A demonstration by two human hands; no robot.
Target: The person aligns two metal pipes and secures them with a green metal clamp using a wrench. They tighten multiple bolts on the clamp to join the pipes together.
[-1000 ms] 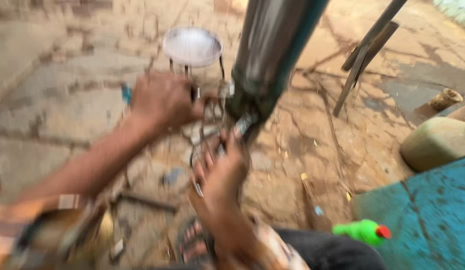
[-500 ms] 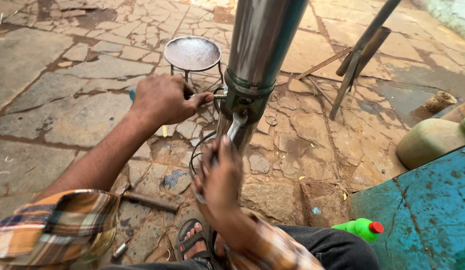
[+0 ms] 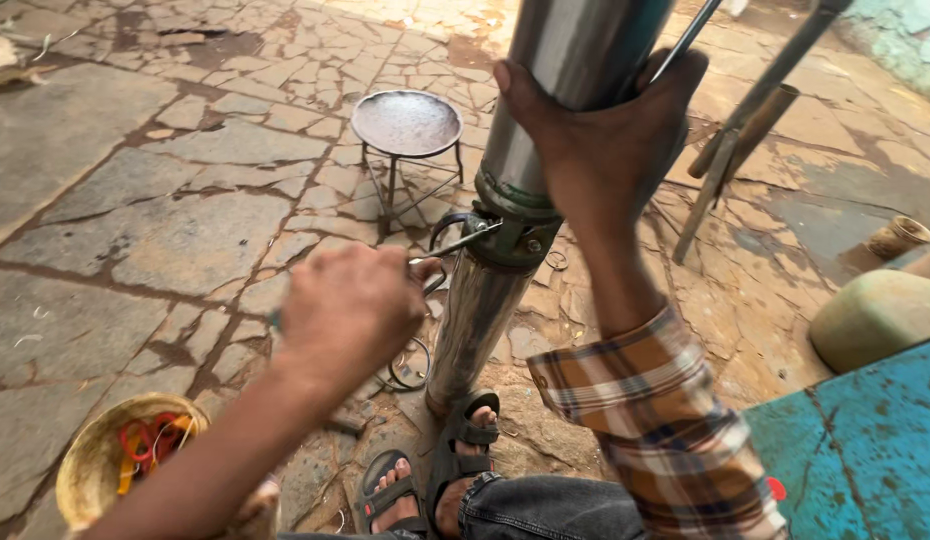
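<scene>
On the cracked stone floor [image 3: 175, 230] a tall steel pump cylinder [image 3: 560, 120] stands nearly upright, its foot braced between two sandalled feet [image 3: 455, 470]. Up high, the right hand [image 3: 605, 130] wraps around the cylinder's upper section, fingers closed on it. Lower, the left hand [image 3: 350, 310] is fisted around a slim metal tool [image 3: 455, 245] whose tip meets the bolted green collar [image 3: 510, 225]. Behind stands a small round metal stool [image 3: 406, 123]; at lower left, a shallow basket [image 3: 95, 470] with coloured rings
</scene>
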